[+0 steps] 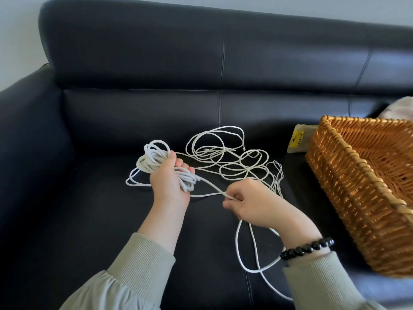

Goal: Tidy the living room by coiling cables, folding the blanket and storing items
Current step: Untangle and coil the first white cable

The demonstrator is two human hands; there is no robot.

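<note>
On the black leather sofa seat (pixel 111 220), the left hand (pixel 168 182) grips a half-wound white cable coil (pixel 154 162) while the right hand (pixel 250 203) pinches the loose strand (pixel 214 189) in its fingers (pixel 234 195), so coiling is underway and the next loop needs slack drawn from the tangle (pixel 232 157).

Left hand (pixel 168 183): raised, back toward the camera, fingers curled round a bundle of white cable (pixel 154 157).
Right hand (pixel 252 203): lower, just beside the left, thumb and fingers pinching one cable strand.
Forearms: both extended forward, in grey-green ribbed sleeves (pixel 143 265).
Right wrist: black bead bracelet (pixel 306 248).
</note>
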